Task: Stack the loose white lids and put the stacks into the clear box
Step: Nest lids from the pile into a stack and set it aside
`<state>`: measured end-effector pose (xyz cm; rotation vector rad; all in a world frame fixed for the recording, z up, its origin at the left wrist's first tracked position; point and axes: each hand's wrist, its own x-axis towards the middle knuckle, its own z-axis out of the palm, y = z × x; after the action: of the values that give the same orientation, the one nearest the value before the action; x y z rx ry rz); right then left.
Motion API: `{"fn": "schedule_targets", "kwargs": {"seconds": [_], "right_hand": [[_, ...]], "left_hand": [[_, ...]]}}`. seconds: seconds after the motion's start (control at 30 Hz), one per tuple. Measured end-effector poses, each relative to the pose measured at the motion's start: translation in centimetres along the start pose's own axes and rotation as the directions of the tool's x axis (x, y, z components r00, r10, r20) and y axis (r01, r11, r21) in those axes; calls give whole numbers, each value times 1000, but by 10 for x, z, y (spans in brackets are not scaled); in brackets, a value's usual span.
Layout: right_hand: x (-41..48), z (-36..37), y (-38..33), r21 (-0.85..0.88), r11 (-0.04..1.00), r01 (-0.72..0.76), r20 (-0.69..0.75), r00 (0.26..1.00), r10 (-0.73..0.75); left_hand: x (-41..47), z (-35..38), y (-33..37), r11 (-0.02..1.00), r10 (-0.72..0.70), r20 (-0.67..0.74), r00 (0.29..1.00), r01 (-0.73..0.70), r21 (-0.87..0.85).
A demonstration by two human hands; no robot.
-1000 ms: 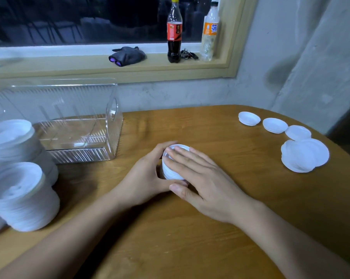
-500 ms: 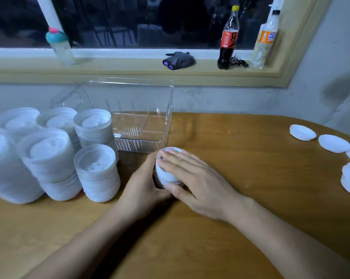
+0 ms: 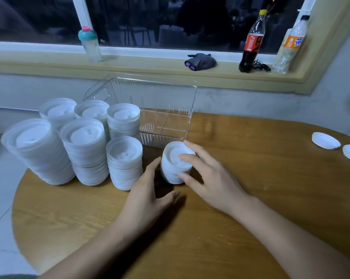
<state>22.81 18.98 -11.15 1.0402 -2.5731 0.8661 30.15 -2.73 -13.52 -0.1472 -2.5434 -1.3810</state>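
The left grip (image 3: 150, 194) has let go of the small stack (image 3: 175, 165) it was clasping half a second ago; it now lies open, fingers spread and holding nothing, just on the near side of the stack; the right grip (image 3: 208, 178) alone keeps hold, fingers reaching over the top lid and thumb pressed to the side nearest the person. A second ago the stack stood well out from the clear box (image 3: 168, 93); it has since been slid across the bench (image 3: 250, 198) and now stands just before the box's near wall, beside the finished stacks (image 3: 85, 150) crowded at the box's left. Nothing shows inside the box; I judge this stack squared up and ready either to be lifted in one-handed or parked with the rest; two loose lids (image 3: 325, 140) well off to the box's right are not yet stacked.
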Motion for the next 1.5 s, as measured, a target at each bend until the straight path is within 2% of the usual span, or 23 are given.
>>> {"fn": "schedule_targets", "kwargs": {"seconds": [0.27, 0.43, 0.6, 0.73, 0.9, 1.1, 1.5], "right_hand": [[52, 22, 0, -21, 999, -40, 0, 999, 40], [65, 32, -3, -101, 995, 11, -56, 998, -17], [64, 36, -4, -83, 996, 14, -58, 998, -19], [52, 18, -2, -52, 999, -12, -75, 997, 8], [12, -27, 14, 4, 993, -116, -107, 987, 116], [-54, -95, 40, -108, 956, -273, -183, 951, 251], [-170, -218, 118, -348, 738, -578, -470, 789, 396]], "left_hand": [[-9, -4, -10, 999, -5, -57, 998, 8, 49], [-7, -2, -8, 998, 7, -14, 1000, -6, 69], [-2, -1, -8, 998, -11, -9, 1000, 11, 67], [2, 5, -4, 996, 29, 10, 1000, -30, 87], [25, 32, 15, 985, 92, 112, 989, -107, 136], [66, 95, 55, 958, 224, 233, 946, -258, 127], [135, 246, 132, 906, 345, 415, 842, -414, 87]]}}
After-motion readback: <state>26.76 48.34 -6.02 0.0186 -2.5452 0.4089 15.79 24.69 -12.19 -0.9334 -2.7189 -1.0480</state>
